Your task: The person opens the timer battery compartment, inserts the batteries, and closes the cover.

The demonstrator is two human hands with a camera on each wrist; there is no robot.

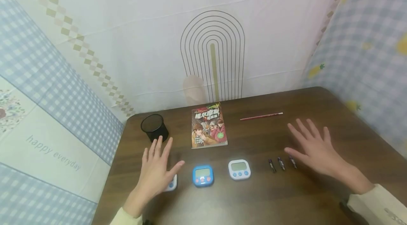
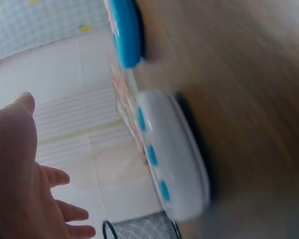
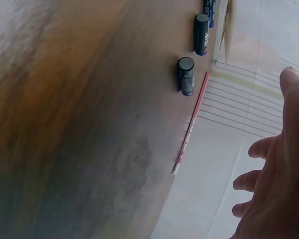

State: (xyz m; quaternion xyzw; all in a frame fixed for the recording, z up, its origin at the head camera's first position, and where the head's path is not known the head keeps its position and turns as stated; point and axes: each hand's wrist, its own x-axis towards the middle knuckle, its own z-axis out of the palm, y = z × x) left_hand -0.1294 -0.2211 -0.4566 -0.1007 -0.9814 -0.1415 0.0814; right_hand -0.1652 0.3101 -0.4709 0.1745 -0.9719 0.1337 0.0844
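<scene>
Holding bare left hand [image 1: 154,173] and right hand [image 1: 318,151] spread wide, gripping nothing. See white rounded plastic timer with blue buttons [image 1: 172,184], 4 o'clock from left hand; three dark cylindrical batteries [image 1: 281,164], 8 o'clock from right. Probably spaced for easy reach.

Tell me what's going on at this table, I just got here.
A person has both arms out over a dark table and is holding nothing. The left grip, fingers spread, hovers by a white timer, partly hiding it in the head view. The right grip, fingers also spread, hovers beside three small batteries. Between them lie a blue timer and a second white timer. Farther back are a black cup, a book and a red pencil.
</scene>
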